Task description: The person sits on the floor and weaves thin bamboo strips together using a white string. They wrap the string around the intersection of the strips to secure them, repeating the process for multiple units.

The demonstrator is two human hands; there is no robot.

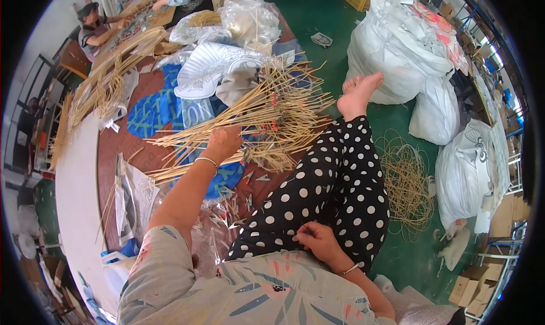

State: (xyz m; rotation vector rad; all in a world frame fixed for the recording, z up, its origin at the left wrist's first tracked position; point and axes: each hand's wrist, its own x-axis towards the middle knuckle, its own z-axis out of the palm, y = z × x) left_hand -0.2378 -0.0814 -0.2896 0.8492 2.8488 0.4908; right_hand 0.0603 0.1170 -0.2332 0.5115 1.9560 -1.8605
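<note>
Left hand [225, 142] in the pale sticks [292, 100], right hand [321, 241] at your lap

Your left hand lies over the stick pile, fingers pointing in among the shafts; can't tell whether they grip any. Your right hand is curled above your polka-dot trousers [292, 203], thumb near fingertips; can't tell if something tiny is pinched there. The sticks lie on the red-brown table [133, 149], left of your legs, probably to stay within easy reach. Clipped ends point mostly your way, likely keeping the clips accessible. Loose clips [227, 210] sit scattered beside your thigh, maybe for the same reason.

Materials: sticks thin, straight, woody-looking, fanned out unevenly. Loose clips small, metallic-looking, some red parts. Under the pile, blue patterned sheeting [150, 113]; beyond, a white scallop-edged fan shape [210, 66] with line drawing, and crinkled clear plastic [250, 19]. On the floor, a loose, wiry tan coil [404, 194] and bulging white sacks [389, 46].
</note>
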